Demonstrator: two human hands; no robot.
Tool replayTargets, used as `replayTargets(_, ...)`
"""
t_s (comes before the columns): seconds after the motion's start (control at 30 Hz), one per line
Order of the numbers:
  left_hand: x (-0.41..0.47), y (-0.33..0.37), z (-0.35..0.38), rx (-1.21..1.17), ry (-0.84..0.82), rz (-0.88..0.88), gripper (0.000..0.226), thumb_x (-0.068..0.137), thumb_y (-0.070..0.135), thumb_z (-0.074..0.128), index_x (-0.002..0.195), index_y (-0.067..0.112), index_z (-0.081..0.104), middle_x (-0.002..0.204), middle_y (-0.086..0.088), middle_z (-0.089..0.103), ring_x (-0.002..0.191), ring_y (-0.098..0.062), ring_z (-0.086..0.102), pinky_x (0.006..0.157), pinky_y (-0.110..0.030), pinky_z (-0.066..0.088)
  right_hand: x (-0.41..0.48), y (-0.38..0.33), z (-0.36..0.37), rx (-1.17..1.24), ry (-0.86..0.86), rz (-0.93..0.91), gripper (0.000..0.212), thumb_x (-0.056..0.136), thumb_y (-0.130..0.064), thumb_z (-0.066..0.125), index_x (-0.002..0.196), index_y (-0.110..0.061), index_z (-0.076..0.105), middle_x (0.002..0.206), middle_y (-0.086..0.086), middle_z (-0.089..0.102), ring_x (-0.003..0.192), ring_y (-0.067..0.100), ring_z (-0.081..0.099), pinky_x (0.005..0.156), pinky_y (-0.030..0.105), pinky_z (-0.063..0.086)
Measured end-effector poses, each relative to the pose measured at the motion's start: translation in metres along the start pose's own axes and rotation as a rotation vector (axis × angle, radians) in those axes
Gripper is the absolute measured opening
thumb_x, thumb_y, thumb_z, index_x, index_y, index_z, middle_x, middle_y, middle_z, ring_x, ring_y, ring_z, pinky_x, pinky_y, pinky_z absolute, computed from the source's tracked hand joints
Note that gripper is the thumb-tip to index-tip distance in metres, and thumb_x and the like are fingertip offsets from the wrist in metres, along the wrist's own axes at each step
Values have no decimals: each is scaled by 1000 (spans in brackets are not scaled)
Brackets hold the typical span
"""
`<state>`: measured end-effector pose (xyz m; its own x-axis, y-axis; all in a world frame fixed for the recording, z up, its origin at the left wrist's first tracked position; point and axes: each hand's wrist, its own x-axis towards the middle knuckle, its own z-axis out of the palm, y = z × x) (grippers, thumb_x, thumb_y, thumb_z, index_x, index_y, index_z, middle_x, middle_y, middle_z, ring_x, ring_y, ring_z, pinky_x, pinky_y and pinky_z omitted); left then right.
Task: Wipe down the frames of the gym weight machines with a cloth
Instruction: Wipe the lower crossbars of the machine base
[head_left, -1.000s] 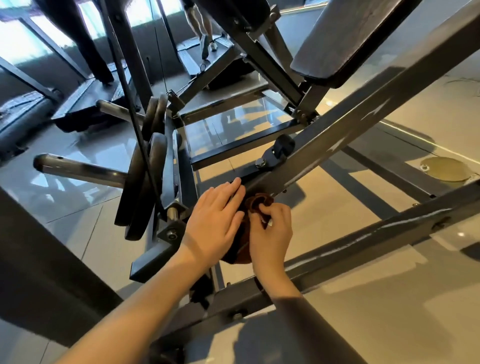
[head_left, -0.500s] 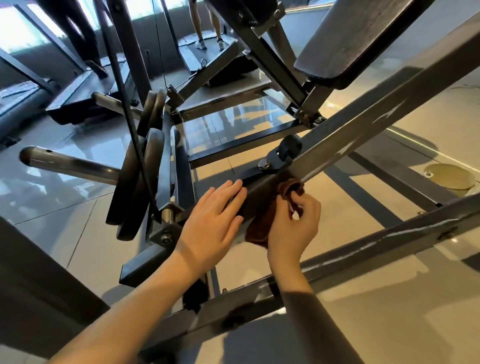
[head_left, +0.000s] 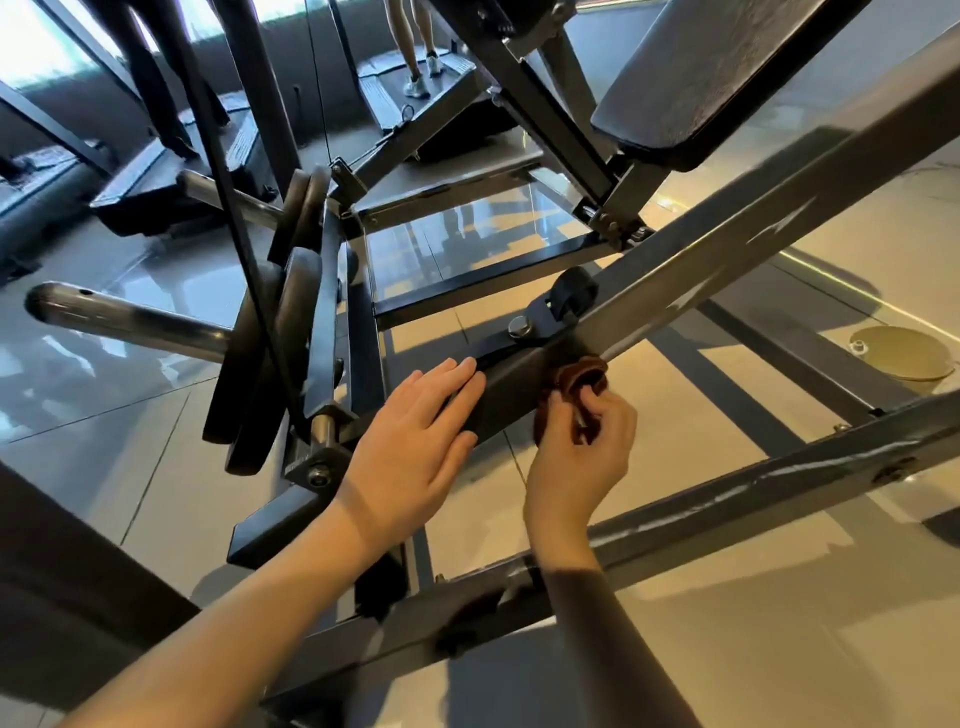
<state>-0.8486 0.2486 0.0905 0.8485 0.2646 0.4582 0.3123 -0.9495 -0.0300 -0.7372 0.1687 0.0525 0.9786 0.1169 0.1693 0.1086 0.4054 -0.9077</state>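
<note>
Both forearms are cut off at the lower edge; the right one crosses in front of a lower bar (head_left: 753, 493). The left hand (head_left: 410, 447) lies flat, fingers straight, on the sloping frame bar (head_left: 727, 260). The right hand (head_left: 576, 452) pinches a brown cloth (head_left: 582, 376) against the underside of that bar, and its fingers hide much of the cloth. Weight plates (head_left: 275, 353) hang at left. Beyond, a padded seat (head_left: 727, 78) is cut off by the top edge, and the people on the treadmills (head_left: 387, 106) show only as legs.
</note>
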Motion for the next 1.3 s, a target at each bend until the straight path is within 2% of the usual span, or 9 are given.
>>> replayTargets(0.17,3,2,-3,3,22,-6,49,102,36,30,142,9,40,141,-11,47,132,-23,39,112,-43,28,-29,4,-1,-87,-159,14,42,84,7,65,85,-34,54,103,-4,56,98,-4,55,83,8,44)
replayTargets(0.33,29,16,-11,-80,-3,-16,56,99,37,33,147,8,35,147,-9,42,130,-20,38,112,-45,32,35,-19,-7,20,72,-41,18,89,0,63,97,-16,63,103,-5,57,97,-10,55,80,6,45)
replayTargets(0.43,36,26,-7,-208,-42,-65,59,98,39,32,150,11,28,157,-3,28,140,-16,29,117,-38,24,12,-12,-6,8,1,2,24,90,-4,63,101,-25,65,110,0,58,105,3,58,86,14,49)
replayTargets(0.57,35,25,0,-263,-31,-86,60,96,39,35,149,19,16,158,7,16,146,-9,16,118,-48,24,6,-13,-8,-67,-75,-45,21,87,2,65,99,-15,68,108,3,58,99,-12,52,83,3,41)
replayTargets(0.7,37,32,-4,-287,-40,-123,63,95,43,37,150,24,13,156,13,13,147,-5,12,121,-43,19,68,-32,-11,-62,113,-141,17,87,3,64,102,-3,67,102,-4,55,97,-20,50,78,0,41)
replayTargets(0.9,48,38,-6,-298,-43,-201,64,95,35,41,153,24,17,158,13,17,143,2,13,119,-28,15,7,-12,-10,-67,-82,17,19,89,0,63,94,-18,64,110,-9,55,104,-5,54,87,11,47)
replayTargets(1.03,63,47,-5,-338,-29,-212,59,94,41,31,149,28,16,154,20,11,139,7,10,115,-17,8,31,-16,-13,-143,-79,-56,16,88,0,63,95,-14,68,112,-2,57,103,0,54,87,15,48)
replayTargets(1.17,63,47,-1,-343,-16,-206,65,91,45,25,151,21,23,155,15,17,138,5,14,116,-21,11,52,-18,-13,-70,81,-99,15,88,3,63,99,-6,67,111,3,58,102,-9,52,82,6,45)
replayTargets(1.3,65,45,2,-352,-3,-195,64,92,44,25,151,19,24,155,13,20,141,1,16,119,-30,17,16,-5,-4,-17,46,-34,22,88,3,62,99,-16,65,112,2,57,105,3,56,86,14,49)
